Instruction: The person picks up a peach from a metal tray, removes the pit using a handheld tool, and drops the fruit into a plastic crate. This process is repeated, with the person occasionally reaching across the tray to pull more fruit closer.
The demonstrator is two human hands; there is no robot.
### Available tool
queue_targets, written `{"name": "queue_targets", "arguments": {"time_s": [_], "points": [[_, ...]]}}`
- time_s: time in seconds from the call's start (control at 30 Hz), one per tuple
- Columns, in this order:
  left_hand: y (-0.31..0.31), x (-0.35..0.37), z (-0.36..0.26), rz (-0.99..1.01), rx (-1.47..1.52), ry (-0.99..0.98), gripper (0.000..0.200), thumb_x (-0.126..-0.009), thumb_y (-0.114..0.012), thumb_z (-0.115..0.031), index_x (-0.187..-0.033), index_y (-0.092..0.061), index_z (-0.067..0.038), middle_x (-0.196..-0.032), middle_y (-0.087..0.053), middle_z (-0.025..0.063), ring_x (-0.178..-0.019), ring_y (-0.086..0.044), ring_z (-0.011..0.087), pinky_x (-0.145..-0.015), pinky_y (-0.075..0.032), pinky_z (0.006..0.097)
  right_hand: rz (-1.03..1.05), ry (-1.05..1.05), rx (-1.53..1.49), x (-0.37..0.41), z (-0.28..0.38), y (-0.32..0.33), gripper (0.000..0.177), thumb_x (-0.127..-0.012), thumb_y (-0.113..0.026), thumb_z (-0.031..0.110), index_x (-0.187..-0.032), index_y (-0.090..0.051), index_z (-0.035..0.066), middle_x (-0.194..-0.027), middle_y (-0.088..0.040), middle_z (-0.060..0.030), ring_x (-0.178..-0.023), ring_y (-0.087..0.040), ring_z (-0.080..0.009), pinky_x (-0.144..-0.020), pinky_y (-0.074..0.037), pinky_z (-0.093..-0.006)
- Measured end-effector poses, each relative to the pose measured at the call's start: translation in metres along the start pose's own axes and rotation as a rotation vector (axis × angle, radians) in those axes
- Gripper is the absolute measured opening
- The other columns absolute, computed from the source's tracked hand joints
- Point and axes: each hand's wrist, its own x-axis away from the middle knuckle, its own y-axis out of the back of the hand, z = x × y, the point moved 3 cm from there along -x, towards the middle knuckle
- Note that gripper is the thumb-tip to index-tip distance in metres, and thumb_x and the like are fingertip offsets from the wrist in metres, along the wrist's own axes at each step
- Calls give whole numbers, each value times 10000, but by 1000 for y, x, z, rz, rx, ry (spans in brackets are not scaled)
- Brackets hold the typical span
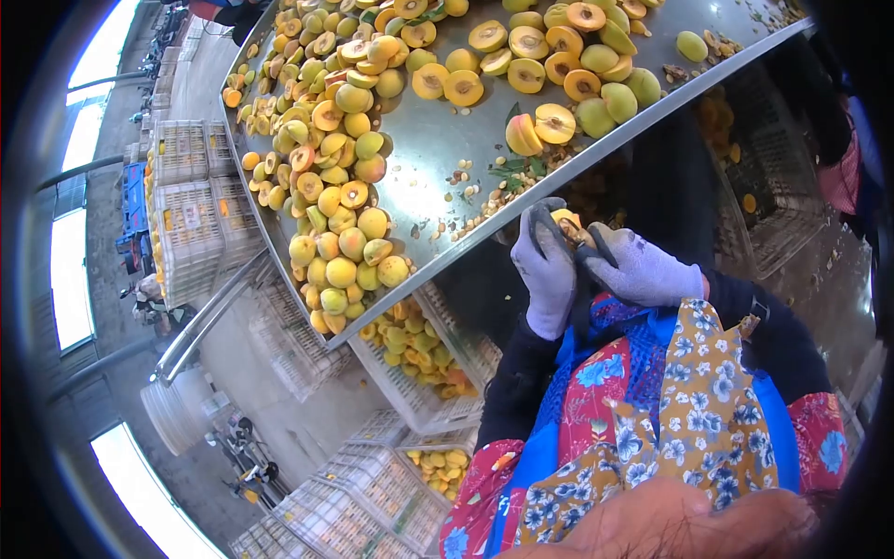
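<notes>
The left hand in a grey knitted glove (545, 275) is closed around a small yellow-orange peach (565, 222). It holds the fruit in the air just below the near edge of the shiny steel worktop (438, 158), in front of the person's flowered blue and red apron (652, 401). The right hand in a grey knitted glove (647, 272) has its fingers curled against the same fruit. A narrow dark piece (598, 247) shows among them, but I cannot tell if this hand clamps it. On the worktop, close above the hands, lie loose brown pits and green leaves (507, 177) and a halved peach with a reddish centre (555, 123). A big heap of yellow peach halves and whole fruits (340, 196) covers the far side. Under the worktop stands a white plastic crate with peaches (419, 349), near the left hand, and stacked white crates (191, 210) stand further off.
</notes>
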Motion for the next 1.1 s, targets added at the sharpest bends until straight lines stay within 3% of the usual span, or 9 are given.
{"name": "queue_targets", "arguments": {"time_s": [0.23,0.33,0.53,0.57,0.67,0.8,0.9,1.0,1.1], "points": [[-7,-2,5,-25,70,111,337,-1062,-336,-153,-1060,-628,15,-958,-664,101,-863,-633,175,-800,-506,295,-109,81,213,6,-4,-5,340,-934,-595,242,-1058,-480,-53,-688,-617,-229,-643,-629,-428,-580,-490,-490],[-7,0,-2,-44,-8,63,343,-1063,-339,-170,-1063,-629,13,-943,-669,105,-842,-642,180,-790,-511,301,-125,93,291,7,-4,-7,361,-947,-576,251,-1077,-476,-71,-730,-620,-245,-690,-641,-418,-615,-498,-487],[0,3,-1,-45,-154,-103,299,-1042,-370,-135,-1077,-630,9,-888,-679,117,-793,-660,199,-759,-516,320,192,-51,-347,-5,0,7,389,-973,-532,270,-1073,-462,-99,-871,-617,-312,-816,-647,-427,-714,-502,-493],[0,3,-5,-34,-206,-88,291,-1036,-375,-124,-1078,-631,8,-885,-680,119,-790,-662,201,-753,-516,323,102,51,-200,-3,-9,1,352,-972,-531,265,-1037,-480,-77,-874,-617,-314,-820,-635,-451,-724,-497,-503],[-4,1,-7,-41,-210,-70,274,-1021,-388,-105,-1075,-633,7,-877,-681,126,-772,-663,210,-738,-519,331,98,-60,153,2,8,4,325,-969,-530,261,-1004,-500,-60,-890,-621,-310,-839,-629,-459,-740,-496,-499],[-3,2,-3,-16,-196,-18,261,-1012,-404,-97,-1067,-635,9,-881,-684,142,-772,-677,235,-732,-525,341,8,-72,5,1,-6,-5,302,-970,-529,255,-989,-514,-45,-892,-627,-307,-852,-621,-467,-727,-497,-494],[-2,4,2,-58,-176,-131,264,-1013,-396,-89,-1068,-635,9,-877,-689,146,-778,-688,247,-722,-523,350,251,-134,-517,-3,-8,3,337,-984,-529,301,-987,-540,-36,-842,-656,-221,-789,-654,-380,-699,-504,-439],[-2,4,-4,-23,-278,-96,274,-1021,-396,-105,-1040,-644,8,-873,-693,147,-790,-693,245,-720,-523,353,309,-235,-525,-2,-9,4,372,-998,-520,349,-985,-571,-20,-791,-636,-93,-731,-633,-215,-664,-493,-341],[-5,2,2,37,-284,31,278,-1028,-417,-137,-1005,-653,8,-852,-693,152,-785,-692,251,-723,-525,352,116,-84,-88,-1,-22,-9,396,-1005,-511,379,-950,-574,-8,-763,-576,-11,-684,-556,-106,-618,-468,-290]]}}
